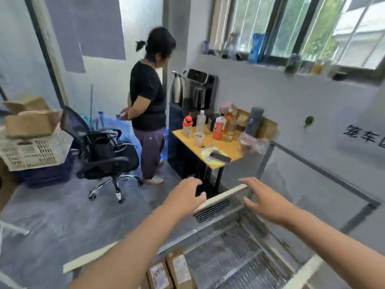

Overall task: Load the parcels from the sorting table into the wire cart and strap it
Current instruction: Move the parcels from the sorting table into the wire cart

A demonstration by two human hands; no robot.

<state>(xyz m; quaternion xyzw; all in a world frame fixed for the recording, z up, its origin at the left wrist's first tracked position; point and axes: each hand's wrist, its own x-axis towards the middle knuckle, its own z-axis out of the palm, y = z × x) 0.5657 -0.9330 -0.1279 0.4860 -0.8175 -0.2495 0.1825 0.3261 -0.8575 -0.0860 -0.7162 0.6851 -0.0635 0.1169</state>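
Forearms stretch out below me; my left hand and right hand hover spread and empty, just by the pale top rail of the wire cart. Brown labelled parcels stand inside, near corner. I'd take that rail evenly with both hands, so the cart doesn't skew.

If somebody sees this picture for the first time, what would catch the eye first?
The left hand and right hand reach, fingers spread, toward the far rail of the wire cart in the foreground; brown parcels stand inside it. Behind, a person in a black shirt stands beside a yellow table crowded with bottles.
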